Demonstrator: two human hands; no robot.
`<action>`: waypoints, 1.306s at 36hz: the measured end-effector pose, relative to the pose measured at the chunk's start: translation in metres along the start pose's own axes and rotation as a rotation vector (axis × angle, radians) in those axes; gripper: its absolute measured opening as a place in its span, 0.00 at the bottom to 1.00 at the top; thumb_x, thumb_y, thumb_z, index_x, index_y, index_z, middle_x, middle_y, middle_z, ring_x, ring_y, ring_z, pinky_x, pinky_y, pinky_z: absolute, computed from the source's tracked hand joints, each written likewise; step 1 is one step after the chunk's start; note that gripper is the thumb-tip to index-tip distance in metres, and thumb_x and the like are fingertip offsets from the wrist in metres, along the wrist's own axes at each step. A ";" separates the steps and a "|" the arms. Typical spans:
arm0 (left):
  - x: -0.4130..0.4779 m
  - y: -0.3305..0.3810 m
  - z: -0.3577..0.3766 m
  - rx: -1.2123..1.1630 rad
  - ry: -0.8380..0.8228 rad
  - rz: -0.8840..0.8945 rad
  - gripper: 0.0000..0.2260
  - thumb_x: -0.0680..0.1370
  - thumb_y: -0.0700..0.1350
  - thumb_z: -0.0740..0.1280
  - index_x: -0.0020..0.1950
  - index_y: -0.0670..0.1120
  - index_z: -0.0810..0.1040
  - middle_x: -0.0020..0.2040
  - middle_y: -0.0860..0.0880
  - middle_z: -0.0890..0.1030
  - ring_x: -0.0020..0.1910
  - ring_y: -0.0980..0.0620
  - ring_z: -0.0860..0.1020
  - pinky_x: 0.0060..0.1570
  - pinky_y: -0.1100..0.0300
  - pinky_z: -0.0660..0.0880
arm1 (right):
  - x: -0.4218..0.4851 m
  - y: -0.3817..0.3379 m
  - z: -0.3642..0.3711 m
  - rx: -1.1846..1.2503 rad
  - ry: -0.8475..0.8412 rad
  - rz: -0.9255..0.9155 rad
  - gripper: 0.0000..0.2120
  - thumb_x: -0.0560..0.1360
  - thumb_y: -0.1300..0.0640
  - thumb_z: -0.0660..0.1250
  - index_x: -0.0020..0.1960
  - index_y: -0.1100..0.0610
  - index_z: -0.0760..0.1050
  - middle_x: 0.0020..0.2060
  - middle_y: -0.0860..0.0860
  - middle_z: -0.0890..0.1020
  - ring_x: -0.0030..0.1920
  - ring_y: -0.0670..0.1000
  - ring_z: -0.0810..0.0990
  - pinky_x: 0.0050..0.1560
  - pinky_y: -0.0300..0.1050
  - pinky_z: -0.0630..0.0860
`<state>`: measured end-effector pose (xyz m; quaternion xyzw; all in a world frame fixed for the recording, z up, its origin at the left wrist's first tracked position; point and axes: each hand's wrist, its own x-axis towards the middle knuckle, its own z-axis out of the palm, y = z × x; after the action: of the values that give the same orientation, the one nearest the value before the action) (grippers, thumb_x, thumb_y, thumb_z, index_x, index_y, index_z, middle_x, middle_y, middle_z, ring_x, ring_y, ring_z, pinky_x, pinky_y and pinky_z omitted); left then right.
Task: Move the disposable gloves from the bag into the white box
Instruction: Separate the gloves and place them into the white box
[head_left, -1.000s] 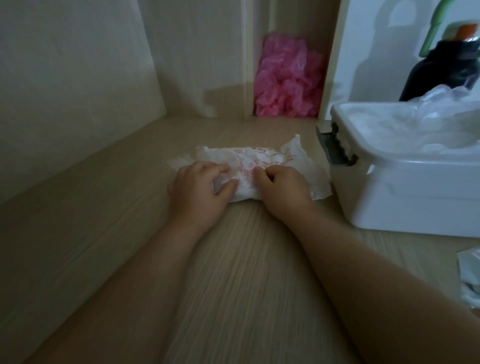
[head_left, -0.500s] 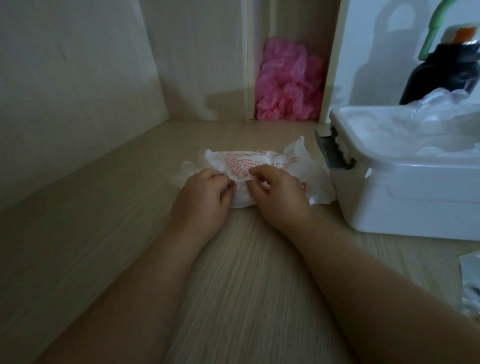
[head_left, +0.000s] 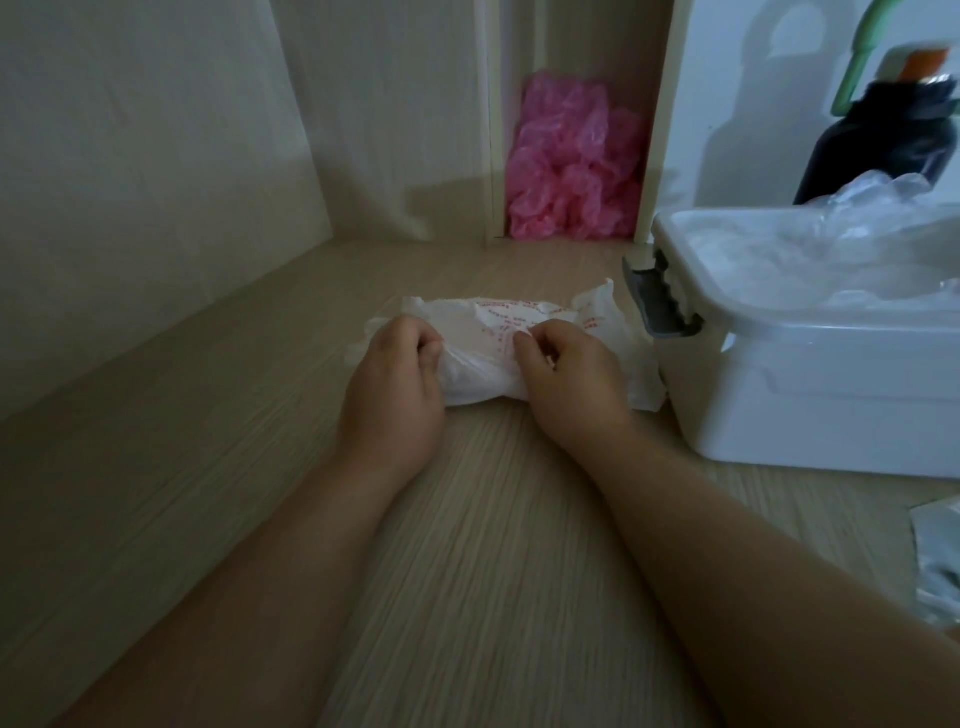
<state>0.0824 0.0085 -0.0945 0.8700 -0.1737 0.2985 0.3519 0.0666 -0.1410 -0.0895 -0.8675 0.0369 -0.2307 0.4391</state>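
Bag (head_left: 511, 319): was laid flat on the worktop (head_left: 467, 545), just beside the box (head_left: 831, 410), probably so that the carry would be short; whether the two touched could not be told
Bag material: thin, crinkled white film with red print, puffed in the middle by what was packed inside
Left hand (head_left: 395, 384): was curled onto the bag's left end, with film pinched between thumb and fingers, seemingly as an anchor
Right hand (head_left: 571, 387): was curled nearer the middle, with a fold of film nipped at the fingertips; the two grips were judged to be set for pulling the bag open
Gloves (head_left: 862, 205): a clear, glossy, crumpled heap was seen in the box; the rest were judged to be hidden inside the bag
Box details: rigid, smooth white plastic with a rounded rim, lid off, and a grey latch (head_left: 660, 306) hung loose on its near end
Behind: pink plastic (head_left: 566, 161), soft and crumpled, was wedged in a narrow gap; a dark bottle (head_left: 883, 140) was stood behind the box
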 end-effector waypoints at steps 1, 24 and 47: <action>0.000 0.001 -0.001 -0.012 0.031 -0.027 0.05 0.80 0.38 0.59 0.46 0.47 0.68 0.45 0.50 0.73 0.43 0.53 0.70 0.39 0.67 0.59 | 0.000 0.000 0.000 -0.009 -0.005 0.004 0.11 0.79 0.51 0.60 0.45 0.56 0.77 0.39 0.48 0.76 0.44 0.48 0.74 0.49 0.46 0.71; 0.019 -0.016 -0.026 -0.609 0.591 -0.489 0.05 0.80 0.42 0.60 0.45 0.49 0.70 0.36 0.50 0.77 0.30 0.57 0.75 0.32 0.62 0.70 | -0.006 -0.004 -0.002 0.035 -0.074 -0.007 0.17 0.78 0.47 0.62 0.63 0.53 0.75 0.58 0.48 0.77 0.54 0.43 0.74 0.54 0.38 0.68; 0.012 0.067 -0.073 -1.157 0.020 -0.376 0.18 0.68 0.32 0.71 0.56 0.45 0.75 0.51 0.43 0.82 0.46 0.49 0.82 0.43 0.57 0.78 | -0.033 -0.109 -0.080 0.804 -0.221 0.132 0.15 0.73 0.48 0.69 0.58 0.50 0.73 0.55 0.50 0.79 0.56 0.52 0.79 0.55 0.52 0.79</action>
<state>0.0286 0.0136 -0.0105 0.5503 -0.1478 0.0967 0.8161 -0.0123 -0.1252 0.0241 -0.6424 -0.0480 -0.1037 0.7578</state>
